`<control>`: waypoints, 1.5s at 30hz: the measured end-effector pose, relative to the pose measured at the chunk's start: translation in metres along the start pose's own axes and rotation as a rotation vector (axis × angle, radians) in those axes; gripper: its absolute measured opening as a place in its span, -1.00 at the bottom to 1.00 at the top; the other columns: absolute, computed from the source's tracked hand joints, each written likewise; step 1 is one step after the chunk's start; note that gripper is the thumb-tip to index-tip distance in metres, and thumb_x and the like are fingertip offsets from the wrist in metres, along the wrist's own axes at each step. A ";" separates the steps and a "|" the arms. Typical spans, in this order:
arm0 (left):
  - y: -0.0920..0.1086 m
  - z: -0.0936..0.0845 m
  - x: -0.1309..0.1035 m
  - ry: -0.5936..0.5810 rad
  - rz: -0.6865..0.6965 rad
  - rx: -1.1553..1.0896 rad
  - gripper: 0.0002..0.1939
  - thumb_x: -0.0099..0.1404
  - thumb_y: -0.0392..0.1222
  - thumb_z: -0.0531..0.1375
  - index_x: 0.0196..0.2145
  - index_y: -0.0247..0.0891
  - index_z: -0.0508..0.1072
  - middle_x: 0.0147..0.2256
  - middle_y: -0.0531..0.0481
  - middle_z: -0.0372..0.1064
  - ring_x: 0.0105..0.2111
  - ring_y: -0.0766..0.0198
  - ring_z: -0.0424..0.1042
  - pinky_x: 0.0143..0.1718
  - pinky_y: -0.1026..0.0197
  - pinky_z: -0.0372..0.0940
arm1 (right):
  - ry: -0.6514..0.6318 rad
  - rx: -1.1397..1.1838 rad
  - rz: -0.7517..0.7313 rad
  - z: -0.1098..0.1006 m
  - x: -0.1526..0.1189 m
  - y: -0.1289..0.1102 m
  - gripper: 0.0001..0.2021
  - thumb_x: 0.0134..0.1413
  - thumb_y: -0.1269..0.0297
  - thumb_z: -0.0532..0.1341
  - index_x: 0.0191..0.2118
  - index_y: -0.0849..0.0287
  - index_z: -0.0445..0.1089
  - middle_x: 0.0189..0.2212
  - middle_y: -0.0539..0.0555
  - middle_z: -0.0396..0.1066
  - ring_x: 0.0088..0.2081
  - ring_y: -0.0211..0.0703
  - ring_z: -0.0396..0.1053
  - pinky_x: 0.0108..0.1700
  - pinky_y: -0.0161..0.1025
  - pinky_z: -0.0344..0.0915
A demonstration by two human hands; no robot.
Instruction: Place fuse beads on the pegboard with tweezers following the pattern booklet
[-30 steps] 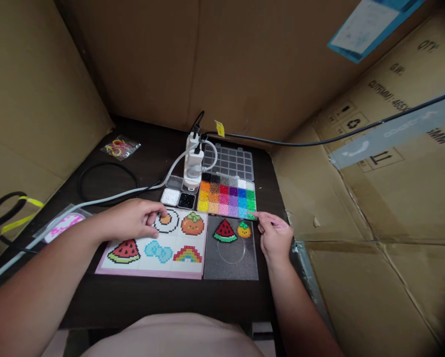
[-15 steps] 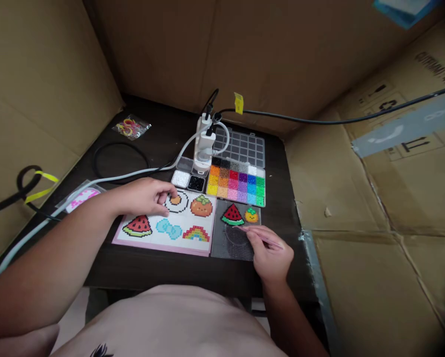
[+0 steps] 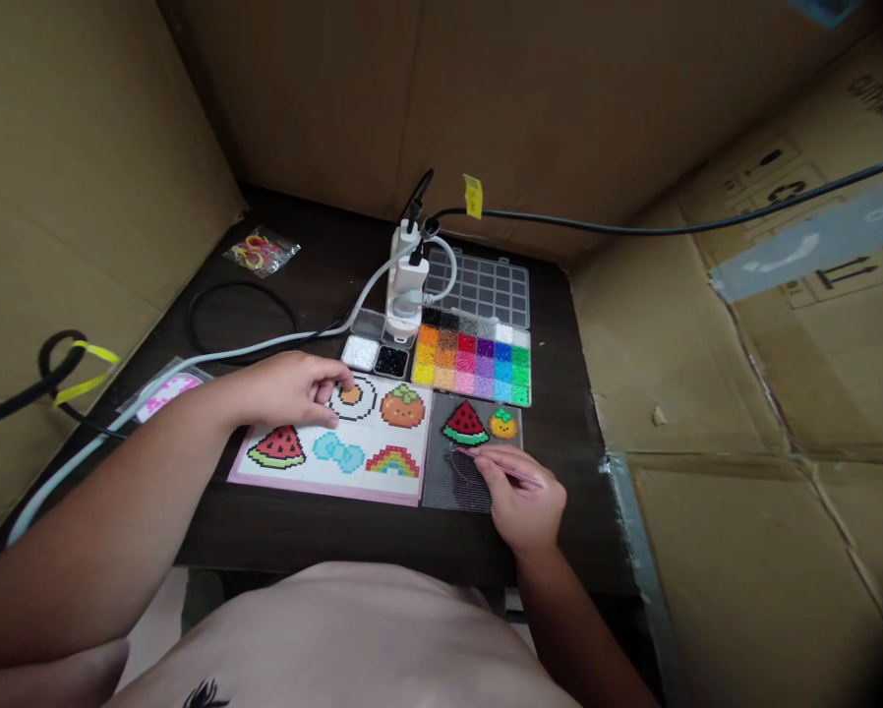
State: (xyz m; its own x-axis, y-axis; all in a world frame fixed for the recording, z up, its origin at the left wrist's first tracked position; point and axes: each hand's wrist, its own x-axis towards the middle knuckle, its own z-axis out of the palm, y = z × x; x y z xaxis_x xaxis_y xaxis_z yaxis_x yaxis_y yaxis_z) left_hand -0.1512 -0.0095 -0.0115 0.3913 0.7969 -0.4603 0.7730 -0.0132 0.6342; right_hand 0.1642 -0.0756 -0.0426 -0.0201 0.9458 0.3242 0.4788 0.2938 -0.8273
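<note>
My left hand (image 3: 301, 388) rests on the printed pattern sheet (image 3: 353, 462), its curled fingertips by the egg picture; the fingers are apart and nothing shows in them. Pink tweezers (image 3: 511, 468) are gripped in my right hand (image 3: 530, 501), their tips over the clear pegboard (image 3: 448, 487). On the board's upper part sit a bead watermelon slice (image 3: 466, 423) and a small orange bead fruit (image 3: 502, 423). Below them is a thin, partly hidden outline. Behind the board stands the sorted bead box (image 3: 471, 362), lid open.
White beads (image 3: 360, 353) and black beads (image 3: 392, 361) fill small boxes beside a white power strip (image 3: 404, 295). Cables cross the left side. A bag of colored bands (image 3: 261, 252) lies at the back left. Cardboard walls (image 3: 677, 364) surround the table.
My right hand and the tweezers have shifted slightly left over the pegboard. My left hand stays at the egg picture. The camera view has moved a little.
</note>
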 end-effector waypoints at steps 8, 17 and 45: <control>-0.001 0.000 -0.001 0.002 0.010 0.041 -0.59 0.04 -0.05 0.26 -0.13 -0.20 0.44 -0.45 0.11 0.33 -0.51 0.37 0.27 -0.46 0.30 0.09 | -0.006 0.007 -0.013 0.000 0.000 0.002 -0.91 -0.01 0.44 0.29 -0.42 0.14 0.54 -0.44 0.08 0.55 -0.38 -0.15 0.51 -0.31 -0.21 0.48; 0.001 0.000 -0.001 -0.007 0.008 0.056 -0.61 0.05 -0.07 0.26 -0.14 -0.21 0.43 -0.45 0.10 0.33 -0.51 0.37 0.27 -0.46 0.31 0.09 | 0.009 -0.007 0.001 0.001 -0.001 0.004 -0.93 -0.02 0.40 0.30 -0.42 0.13 0.54 -0.45 0.08 0.55 -0.39 -0.13 0.51 -0.32 -0.18 0.49; -0.003 0.001 0.000 0.012 0.021 0.022 -0.61 0.02 -0.08 0.26 -0.16 -0.19 0.45 -0.47 0.10 0.33 -0.51 0.36 0.27 -0.47 0.31 0.08 | 0.011 0.033 0.070 0.000 -0.002 0.002 -0.92 -0.01 0.40 0.30 -0.43 0.13 0.56 -0.46 0.08 0.55 -0.39 -0.13 0.51 -0.29 -0.19 0.47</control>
State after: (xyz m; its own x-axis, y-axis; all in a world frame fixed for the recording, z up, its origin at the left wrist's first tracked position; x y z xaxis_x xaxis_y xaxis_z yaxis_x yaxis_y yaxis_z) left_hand -0.1530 -0.0101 -0.0136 0.4014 0.8033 -0.4399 0.7756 -0.0426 0.6298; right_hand 0.1656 -0.0764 -0.0450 0.0219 0.9626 0.2700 0.4492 0.2318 -0.8628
